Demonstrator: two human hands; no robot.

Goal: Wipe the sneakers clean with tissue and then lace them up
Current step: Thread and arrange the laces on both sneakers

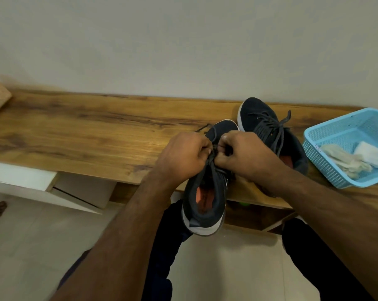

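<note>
left hand (pixel 183 156), right hand (pixel 244 155) pinching laces (pixel 212 158), knuckles up

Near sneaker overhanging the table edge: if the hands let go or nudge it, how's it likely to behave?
The near sneaker probably tips toward the floor, since its heel hangs past the wooden table edge. Its knit-looking upper likely flexes rather than staying stiff. The laces, pinched by the left hand and right hand, look floppy.

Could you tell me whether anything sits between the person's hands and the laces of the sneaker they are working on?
Nothing visible does. The left hand and right hand both already pinch the laces over the near sneaker. The second sneaker lies behind, out of the way.
</note>
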